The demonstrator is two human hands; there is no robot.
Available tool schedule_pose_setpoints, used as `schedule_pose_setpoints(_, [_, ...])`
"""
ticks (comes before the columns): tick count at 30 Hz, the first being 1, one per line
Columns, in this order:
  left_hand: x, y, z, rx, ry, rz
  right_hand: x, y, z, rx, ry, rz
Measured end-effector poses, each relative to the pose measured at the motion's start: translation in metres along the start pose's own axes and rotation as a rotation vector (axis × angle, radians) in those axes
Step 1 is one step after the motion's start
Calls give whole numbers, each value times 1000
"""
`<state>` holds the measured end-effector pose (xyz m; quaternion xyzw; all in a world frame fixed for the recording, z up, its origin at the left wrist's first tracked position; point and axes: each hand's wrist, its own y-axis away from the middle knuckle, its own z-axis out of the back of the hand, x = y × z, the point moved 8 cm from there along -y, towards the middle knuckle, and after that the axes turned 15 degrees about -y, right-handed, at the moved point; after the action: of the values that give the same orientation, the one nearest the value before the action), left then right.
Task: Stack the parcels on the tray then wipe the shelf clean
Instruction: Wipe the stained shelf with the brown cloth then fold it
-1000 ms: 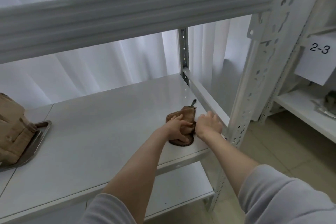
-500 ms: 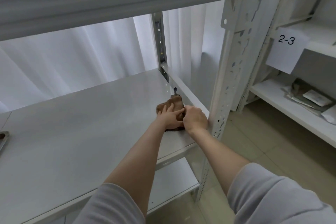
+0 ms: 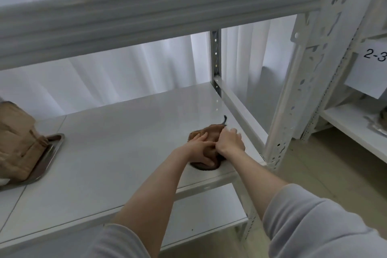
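Observation:
A brown cloth (image 3: 211, 131) lies bunched on the white shelf (image 3: 125, 142) near its right end, beside the side rail. My left hand (image 3: 200, 150) grips the cloth from the left, with fingers and thumb around the bunched fabric. My right hand (image 3: 229, 142) sits on its right part with fingers curled over it. Both hands touch each other and hide most of the cloth. At the far left, brown paper parcels (image 3: 14, 142) are piled on a metal tray (image 3: 54, 148), partly cut off by the frame edge.
A thick white beam (image 3: 167, 10) of the shelf above crosses the upper view. A perforated upright post (image 3: 293, 111) stands just right of my hands. A lower shelf (image 3: 199, 211) lies beneath. A neighbouring rack with a "2-3" label (image 3: 370, 67) is at far right.
Both hands stay together on the cloth at the shelf's right end. My view swung right, then back left, so the tray and parcels show again.

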<state>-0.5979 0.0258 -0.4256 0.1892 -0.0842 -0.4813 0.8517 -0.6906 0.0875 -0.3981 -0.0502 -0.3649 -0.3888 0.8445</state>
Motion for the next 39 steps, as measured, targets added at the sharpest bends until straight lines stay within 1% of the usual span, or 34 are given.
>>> schedule_pose_setpoints(4, [73, 42, -16, 17, 89, 269, 12, 10, -27, 159, 161, 46])
schedule_pose_setpoints(8, [122, 83, -32, 31, 117, 543, 14, 17, -38, 206, 218, 62])
schedule_pose_setpoints(10, [121, 92, -35, 24, 110, 609, 17, 20, -39, 187, 210, 88])
schedule_pose_setpoints(12, [103, 88, -35, 21, 90, 593, 23, 22, -42, 185, 210, 116])
schedule_pose_setpoints(16, [66, 76, -32, 15, 61, 406, 47, 33, -60, 197, 241, 181])
schedule_pose_setpoints(18, [66, 80, -33, 6, 80, 366, 64, 41, -75, 203, 244, 216])
schedule_pose_setpoints(20, [76, 89, -37, -7, 103, 369, 81, 49, -91, 222, 253, 243])
schedule_pose_setpoints(23, [104, 110, -45, -16, 110, 438, 104, 61, -115, 256, 271, 276])
schedule_pose_setpoints(30, [206, 184, -75, -12, 151, 660, 157, 93, -177, 345, 256, 343])
schedule_pose_setpoints(34, [259, 223, -89, 3, 173, 738, 187, 114, -218, 399, 282, 390])
schedule_pose_setpoints(39, [309, 270, -108, 40, 215, 803, 217, 135, -256, 410, 311, 421])
